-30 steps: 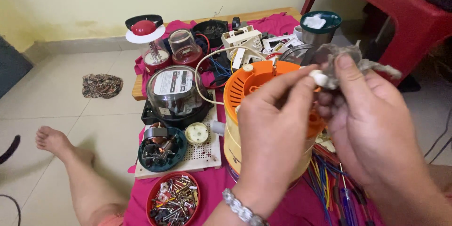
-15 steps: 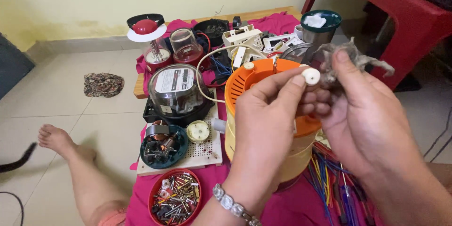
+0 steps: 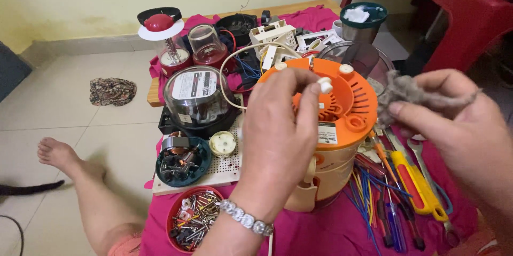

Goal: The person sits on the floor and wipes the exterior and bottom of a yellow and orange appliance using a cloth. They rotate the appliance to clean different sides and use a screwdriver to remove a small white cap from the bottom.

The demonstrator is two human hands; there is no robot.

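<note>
My left hand [image 3: 278,128] pinches a small white round plastic part [image 3: 324,84] between thumb and fingertips, held over the orange top of a cream and orange appliance base [image 3: 342,122]. My right hand [image 3: 454,128] is off to the right of it, gripping a wad of grey rag [image 3: 409,90]. The two hands are apart, with the orange top showing between them. A silver bracelet [image 3: 246,218] is on my left wrist.
On the pink cloth [image 3: 326,229] lie a round meter under a clear dome [image 3: 196,93], a red bowl of screws [image 3: 192,218], a perforated board with a coil part [image 3: 184,160], screwdrivers and coloured wires [image 3: 406,181], jars and sockets behind. A red table [image 3: 459,5] stands right. My bare leg [image 3: 80,181] lies left.
My hands have separated: the left keeps the white part over the orange top, the right has drawn away to the right with the grey rag.
</note>
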